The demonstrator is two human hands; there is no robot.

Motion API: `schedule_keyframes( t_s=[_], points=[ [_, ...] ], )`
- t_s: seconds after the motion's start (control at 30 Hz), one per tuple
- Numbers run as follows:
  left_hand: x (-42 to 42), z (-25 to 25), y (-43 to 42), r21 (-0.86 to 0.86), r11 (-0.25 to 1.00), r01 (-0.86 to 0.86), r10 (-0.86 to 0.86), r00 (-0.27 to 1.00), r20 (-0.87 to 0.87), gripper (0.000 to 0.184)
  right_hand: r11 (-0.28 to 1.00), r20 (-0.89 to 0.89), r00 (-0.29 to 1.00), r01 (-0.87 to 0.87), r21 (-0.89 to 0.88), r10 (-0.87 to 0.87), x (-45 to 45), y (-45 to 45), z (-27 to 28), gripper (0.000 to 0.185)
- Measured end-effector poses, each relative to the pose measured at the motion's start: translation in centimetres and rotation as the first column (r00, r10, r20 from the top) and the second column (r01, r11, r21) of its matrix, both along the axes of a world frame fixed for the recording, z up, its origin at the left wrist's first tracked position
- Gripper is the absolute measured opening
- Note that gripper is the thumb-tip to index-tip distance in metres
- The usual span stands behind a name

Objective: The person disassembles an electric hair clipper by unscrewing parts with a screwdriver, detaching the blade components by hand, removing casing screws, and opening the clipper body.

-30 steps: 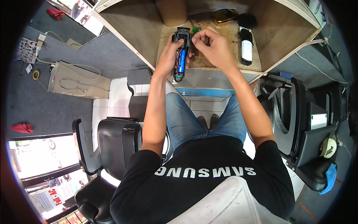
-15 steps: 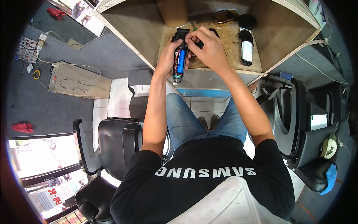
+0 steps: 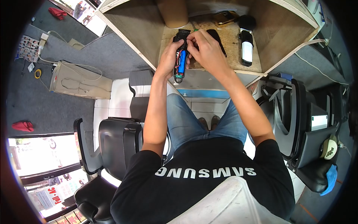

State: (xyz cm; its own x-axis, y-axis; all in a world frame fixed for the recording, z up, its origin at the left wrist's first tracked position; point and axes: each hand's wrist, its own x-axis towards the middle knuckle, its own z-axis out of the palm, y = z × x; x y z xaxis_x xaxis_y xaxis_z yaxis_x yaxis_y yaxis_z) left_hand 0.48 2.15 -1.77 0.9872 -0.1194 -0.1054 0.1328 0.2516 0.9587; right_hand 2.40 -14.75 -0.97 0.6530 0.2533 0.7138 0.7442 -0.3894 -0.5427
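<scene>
My left hand (image 3: 169, 59) is wrapped round an opened black hair clipper (image 3: 179, 76), held upright over the front edge of a wooden shelf (image 3: 232, 59). Its blue battery cell (image 3: 182, 61) and red wires lie bare in the lower half. At the clipper's upper right side, my right hand (image 3: 207, 48) has thumb and fingers pinched together. What they hold, if anything, is hidden. A small green bit (image 3: 195, 30) shows just above these fingers. Behind my right hand lies a long black piece (image 3: 217, 40).
A black-and-white clipper (image 3: 246, 47) lies at the shelf's right. Behind it are a dark round object (image 3: 247, 21) and a gold-coloured item (image 3: 225, 17). A brown cylinder (image 3: 172, 13) stands back left. Wooden side walls enclose the shelf. Black chairs (image 3: 118, 143) stand at my left and right.
My right hand has turned slightly over the clipper's upper part. The green thing beneath it is now mostly hidden, and more of the black piece behind shows. My left hand keeps its hold.
</scene>
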Motion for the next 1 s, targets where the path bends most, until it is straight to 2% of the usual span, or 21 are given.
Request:
schedule_keyframes(
  t_s=[0.1,0.2,0.33,0.5,0.6,0.7,0.8,0.9,1.0],
  points=[
    [-0.2,0.2,-0.1,0.006,1.0,-0.01,0.01,1.0,0.002,0.036,0.998,0.103,0.994,0.047,-0.034,-0.044,-0.3,0.1,0.1,0.011],
    [-0.1,0.1,-0.2,-0.004,1.0,-0.007,0.007,1.0,0.0,0.036,0.993,0.118,0.991,0.072,-0.088,-0.062,-0.7,-0.1,0.8,0.01],
    [0.0,0.2,-0.2,-0.026,0.999,0.037,-0.037,0.999,-0.008,0.029,0.989,0.049,0.997,0.065,-0.136,-0.058,-1.1,-0.5,1.5,0.01],
    [-0.1,0.5,-0.1,0.037,0.998,0.057,-0.057,0.998,-0.001,0.03,0.989,-0.069,0.993,0.085,-0.125,-0.094,-1.3,-0.3,2.1,0.01],
    [0.0,0.5,-0.1,0.045,0.998,0.054,-0.053,0.999,-0.009,0.031,0.995,-0.086,0.993,0.071,-0.076,-0.077,-0.8,0.1,1.2,0.012],
    [0.0,0.2,0.0,0.024,0.999,0.047,-0.047,0.999,-0.014,0.032,0.997,-0.214,0.977,0.019,0.074,-0.003,-0.9,0.0,0.9,0.011],
    [0.0,0.3,0.0,-0.007,0.999,0.046,-0.046,0.998,-0.033,0.033,0.991,-0.33,0.943,-0.007,0.132,0.051,-0.9,-0.5,1.1,0.011],
    [0.1,0.1,0.0,-0.011,0.998,0.064,-0.064,0.998,-0.018,0.033,0.96,-0.322,0.941,-0.007,0.28,0.101,-0.2,-0.6,0.0,0.016],
    [0.2,0.0,0.1,-0.013,0.998,0.065,-0.065,0.998,-0.009,0.033,0.902,-0.37,0.898,-0.063,0.427,0.238,0.2,-0.9,-0.7,0.021]
  ],
)
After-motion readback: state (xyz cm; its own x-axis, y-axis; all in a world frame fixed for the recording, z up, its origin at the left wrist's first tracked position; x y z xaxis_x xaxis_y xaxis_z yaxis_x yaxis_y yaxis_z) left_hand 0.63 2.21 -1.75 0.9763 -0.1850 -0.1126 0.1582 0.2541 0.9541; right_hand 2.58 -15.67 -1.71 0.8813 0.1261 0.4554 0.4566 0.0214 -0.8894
